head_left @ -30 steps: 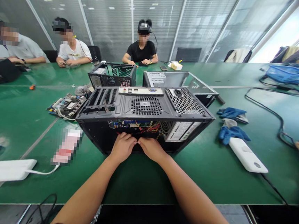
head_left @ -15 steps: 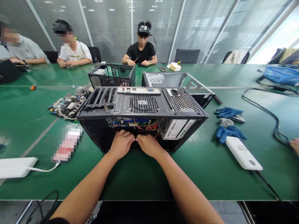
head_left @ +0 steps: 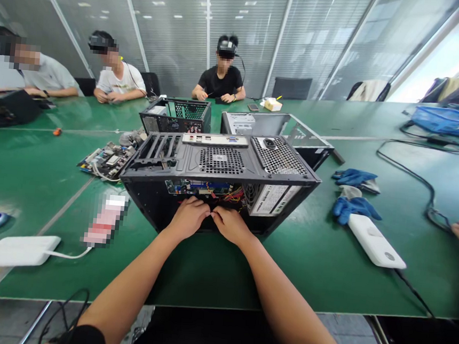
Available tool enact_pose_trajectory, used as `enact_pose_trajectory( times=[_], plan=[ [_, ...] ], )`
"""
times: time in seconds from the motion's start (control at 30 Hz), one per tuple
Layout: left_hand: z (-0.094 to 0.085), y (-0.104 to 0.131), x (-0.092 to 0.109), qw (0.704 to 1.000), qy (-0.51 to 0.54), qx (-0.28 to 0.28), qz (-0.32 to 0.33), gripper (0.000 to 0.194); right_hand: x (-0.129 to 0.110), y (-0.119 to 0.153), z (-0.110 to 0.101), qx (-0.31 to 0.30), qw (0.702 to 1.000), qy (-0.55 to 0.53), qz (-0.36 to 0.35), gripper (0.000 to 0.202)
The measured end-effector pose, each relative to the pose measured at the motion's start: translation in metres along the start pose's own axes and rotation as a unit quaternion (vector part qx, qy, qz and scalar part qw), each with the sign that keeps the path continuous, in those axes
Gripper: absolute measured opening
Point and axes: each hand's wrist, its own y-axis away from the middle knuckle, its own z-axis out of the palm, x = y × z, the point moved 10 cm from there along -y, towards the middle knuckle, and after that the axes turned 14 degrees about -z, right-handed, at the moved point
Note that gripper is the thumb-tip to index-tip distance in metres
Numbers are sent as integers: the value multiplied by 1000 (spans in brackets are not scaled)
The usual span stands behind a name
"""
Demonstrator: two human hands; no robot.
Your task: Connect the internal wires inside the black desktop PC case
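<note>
PC case [head_left: 184, 164] is on the near side of the table [head_left: 304, 275], bare strip along the front edge, roomier right than left. Left hand [head_left: 188, 217] and right hand [head_left: 229, 225] curl at its open side, can't tell if gripping. Power supply [head_left: 271, 200] label's too small to read.

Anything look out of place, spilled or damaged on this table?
Nothing looks spilled or plainly damaged. The computer case stands with its rear panel facing up, an unusual orientation. A motherboard lies loose on the green tabletop beside it, and the blue-and-grey gloves lie crumpled.
</note>
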Motion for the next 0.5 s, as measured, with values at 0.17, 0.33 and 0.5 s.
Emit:
enact_pose_trajectory(
  times=[0.17,0.33,0.5],
  plan=[
    [4,9,-1,1000,-4,25,1,17,-5,2,-1,-6,1000,-8,-20,20],
    [4,17,-4,998,-11,59,-18,19,-10,2,-1,-14,999,5,-38,20],
    [3,20,-7,997,10,72,-28,22,-13,2,-2,-26,999,20,-32,22]
  ],
)
